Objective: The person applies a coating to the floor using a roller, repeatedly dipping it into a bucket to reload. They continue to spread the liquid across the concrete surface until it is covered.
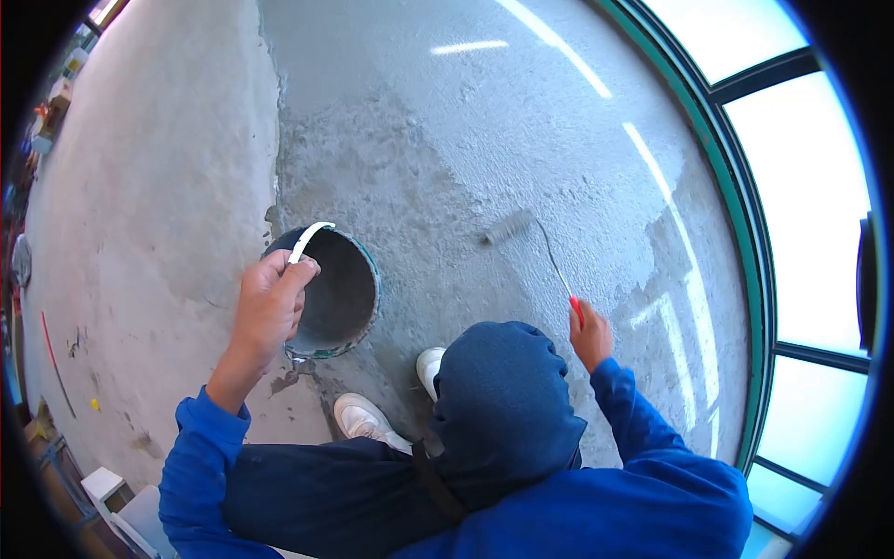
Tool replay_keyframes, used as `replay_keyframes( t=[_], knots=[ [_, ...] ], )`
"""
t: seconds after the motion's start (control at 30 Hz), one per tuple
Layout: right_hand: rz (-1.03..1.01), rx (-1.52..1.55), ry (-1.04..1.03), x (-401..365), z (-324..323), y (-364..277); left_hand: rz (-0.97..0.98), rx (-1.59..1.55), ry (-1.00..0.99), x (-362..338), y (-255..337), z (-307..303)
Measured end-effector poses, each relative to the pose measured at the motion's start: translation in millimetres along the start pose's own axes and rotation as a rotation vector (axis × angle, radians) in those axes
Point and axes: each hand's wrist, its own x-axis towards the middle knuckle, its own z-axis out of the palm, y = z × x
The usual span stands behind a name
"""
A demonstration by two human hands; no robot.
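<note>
My left hand (pixel 265 307) is closed around the white, curved handle (pixel 305 241) of a dark bucket (pixel 358 289). The bucket is tipped a little toward me, and grey residue coats its inside. In my right hand (pixel 591 338) is the red grip of a paint roller (pixel 508 228). Its thin wire frame reaches forward, and the grey, wet-looking roller sleeve touches the floor (pixel 410 177). Around the sleeve the floor has a shiny, textured wet coating, while the strip nearer the bucket looks darker and patchy.
Tall windows in a green frame (pixel 750 270) line the right side. A rough edge divides the grey floor from a paler floor area (pixel 158 186) on the left. My white shoes (pixel 363 418) stand just behind the bucket. Assorted items lie along the far left edge.
</note>
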Motion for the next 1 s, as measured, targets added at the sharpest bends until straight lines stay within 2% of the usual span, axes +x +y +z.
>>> replay_keyframes(
  t=[0.1, 0.27, 0.67, 0.8, 0.9, 1.0],
  knots=[
    [0.009, 0.049, -0.017, -39, -14, 24, -0.008, -0.008, -0.016, -3, -2, 0],
    [-0.018, 0.081, -0.009, 5, 0, -13, -0.016, -0.077, -0.021, -3, 1, -2],
    [-0.218, 0.014, 0.064, 332, 110, -219, 0.077, -0.056, -0.032, 11, -7, -15],
    [-0.212, -0.046, 0.045, 429, 113, -292, 0.056, -0.093, -0.068, 15, -3, -22],
    [-0.202, -0.061, 0.025, 457, 88, -340, 0.076, -0.082, -0.061, 21, -8, -27],
    [-0.201, -0.057, 0.026, 472, 91, -356, 0.059, -0.078, -0.042, 22, -6, -30]
  ],
)
